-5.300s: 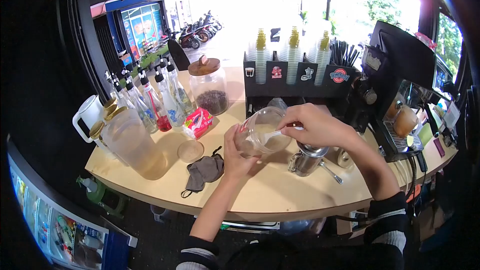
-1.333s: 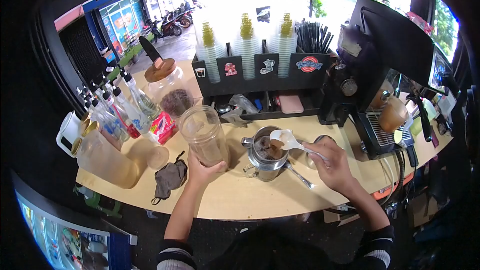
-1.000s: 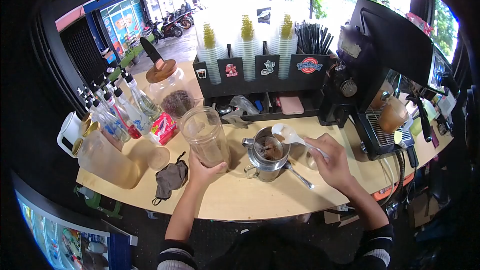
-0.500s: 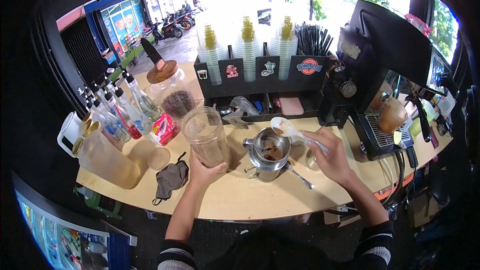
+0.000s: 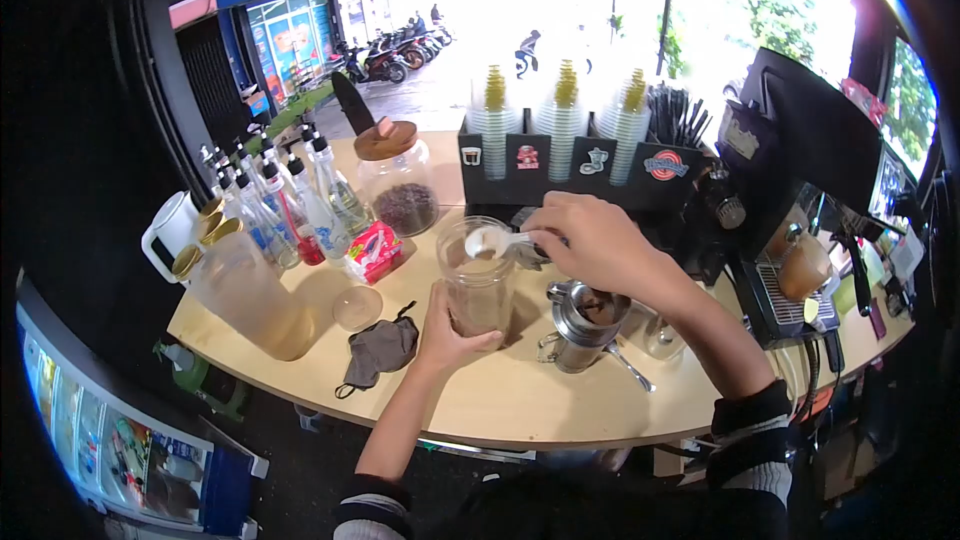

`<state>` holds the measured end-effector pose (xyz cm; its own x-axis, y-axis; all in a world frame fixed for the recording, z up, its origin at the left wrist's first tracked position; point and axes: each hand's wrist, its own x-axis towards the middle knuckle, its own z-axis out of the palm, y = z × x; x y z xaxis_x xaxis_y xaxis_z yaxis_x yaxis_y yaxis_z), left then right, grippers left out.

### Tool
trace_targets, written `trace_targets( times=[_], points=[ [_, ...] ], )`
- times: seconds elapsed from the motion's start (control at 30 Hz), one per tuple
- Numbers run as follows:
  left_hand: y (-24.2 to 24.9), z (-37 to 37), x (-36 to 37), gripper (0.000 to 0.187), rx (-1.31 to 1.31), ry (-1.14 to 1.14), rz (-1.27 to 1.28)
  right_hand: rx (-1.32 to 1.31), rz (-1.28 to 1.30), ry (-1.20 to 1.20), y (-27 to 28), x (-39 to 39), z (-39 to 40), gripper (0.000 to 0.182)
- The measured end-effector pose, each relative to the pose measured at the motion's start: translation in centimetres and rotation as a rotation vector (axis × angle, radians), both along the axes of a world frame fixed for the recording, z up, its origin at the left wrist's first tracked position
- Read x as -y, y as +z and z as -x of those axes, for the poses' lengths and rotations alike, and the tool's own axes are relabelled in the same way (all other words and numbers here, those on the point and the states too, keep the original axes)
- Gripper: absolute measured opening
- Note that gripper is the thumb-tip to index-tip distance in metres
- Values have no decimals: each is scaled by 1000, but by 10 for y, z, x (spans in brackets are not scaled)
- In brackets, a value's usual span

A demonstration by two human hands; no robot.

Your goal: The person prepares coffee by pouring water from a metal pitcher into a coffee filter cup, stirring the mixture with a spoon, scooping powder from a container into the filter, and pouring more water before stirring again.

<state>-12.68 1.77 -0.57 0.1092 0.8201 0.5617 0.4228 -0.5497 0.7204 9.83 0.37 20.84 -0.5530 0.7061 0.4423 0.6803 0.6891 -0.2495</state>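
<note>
My left hand is wrapped around the lower part of a clear jar standing on the counter. In my right hand is a white plastic spoon, gripped by its handle. The spoon's bowl is at the jar's open mouth, with a little brownish residue on it. Right of the jar, a metal drip filter with dark brown grounds inside sits on a glass mug. A metal spoon lies beside the mug, and a small glass stands behind it.
Left of the jar are a grey face mask, a round lid, a red packet, pump bottles and a large pitcher. A black cup organizer lines the back. An espresso machine stands at right.
My right hand has carried the white spoon left, from above the metal filter to the jar's mouth. My left hand still holds the jar. The whole view has shifted.
</note>
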Motion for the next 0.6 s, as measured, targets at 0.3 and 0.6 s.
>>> trace_targets(
  times=[0.3,0.6],
  points=[
    [10,1,7,107,94,-38,137,41,-228,53,7,-6,18,21],
    [-8,16,-5,97,210,36,-271,-481,-36,-276,-75,36,-139,18]
  ],
)
